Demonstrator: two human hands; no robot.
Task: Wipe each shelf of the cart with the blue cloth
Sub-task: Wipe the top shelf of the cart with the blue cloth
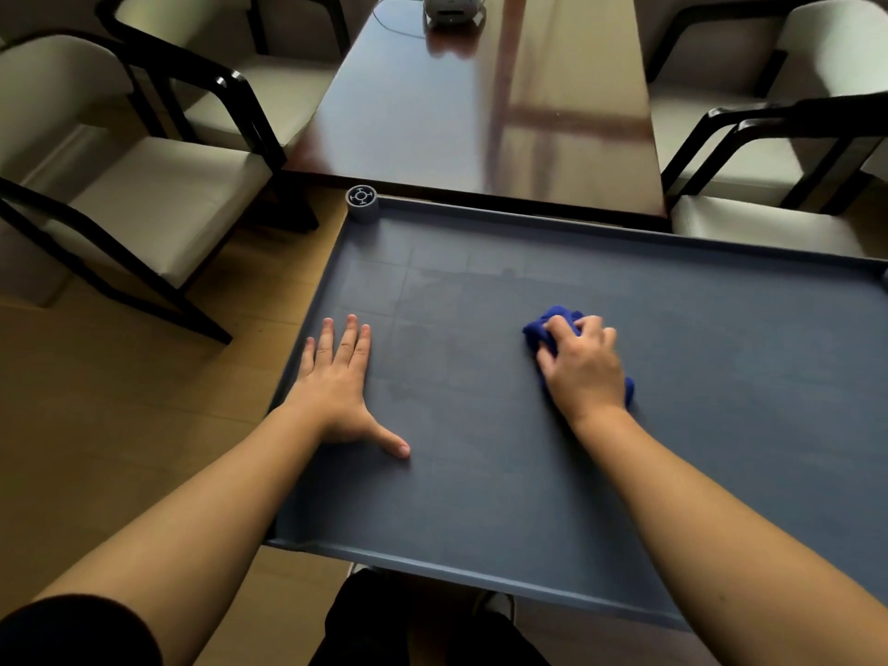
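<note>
The cart's top shelf is a dark grey-blue tray with a low raised rim, filling the middle and right of the head view. My right hand presses a bunched blue cloth onto the shelf right of centre; the cloth shows beyond my fingers and under the heel of the hand. My left hand lies flat on the shelf near its left rim, fingers spread, holding nothing. Faint damp streaks mark the shelf between and beyond the hands. Lower shelves are hidden beneath the top one.
A glossy dark wooden table butts against the cart's far edge, with a small white device at its far end. Black-framed cream chairs stand at left and right. A round post cap marks the cart's far-left corner.
</note>
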